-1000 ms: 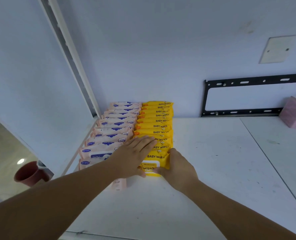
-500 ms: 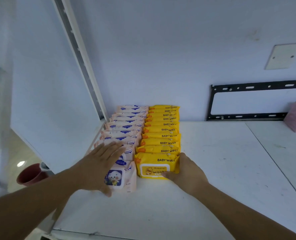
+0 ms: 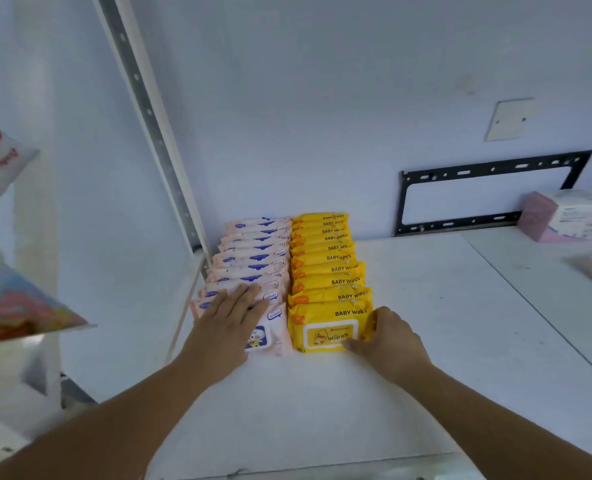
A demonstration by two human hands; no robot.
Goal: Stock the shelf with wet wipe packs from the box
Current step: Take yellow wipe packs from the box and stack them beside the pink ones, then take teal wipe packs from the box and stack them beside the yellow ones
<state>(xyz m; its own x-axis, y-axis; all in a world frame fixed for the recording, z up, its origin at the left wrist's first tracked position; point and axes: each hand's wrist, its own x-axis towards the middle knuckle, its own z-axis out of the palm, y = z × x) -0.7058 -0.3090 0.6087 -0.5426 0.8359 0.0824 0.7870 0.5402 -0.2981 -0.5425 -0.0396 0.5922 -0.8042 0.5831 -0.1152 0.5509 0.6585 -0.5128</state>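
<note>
Two rows of wet wipe packs lean back on the white shelf (image 3: 426, 341): a pink row (image 3: 253, 258) on the left and a yellow row (image 3: 325, 258) on the right, both reaching the back wall. My left hand (image 3: 230, 322) lies flat, fingers spread, on the front pink pack (image 3: 270, 332), hiding most of it. My right hand (image 3: 388, 337) grips the right end of the front yellow pack (image 3: 322, 329), thumb under its lower edge. The box is out of view.
A slotted shelf upright (image 3: 156, 133) runs diagonally at the left of the rows. A black wall bracket (image 3: 488, 192) is mounted behind the shelf. A pink and white carton (image 3: 564, 214) stands at the far right. Colourful bags (image 3: 7, 303) hang on the left.
My left hand moved from the yellow row onto the front pink pack and stays there. My right hand keeps its hold at the yellow pack's right end. The view has shifted right.
</note>
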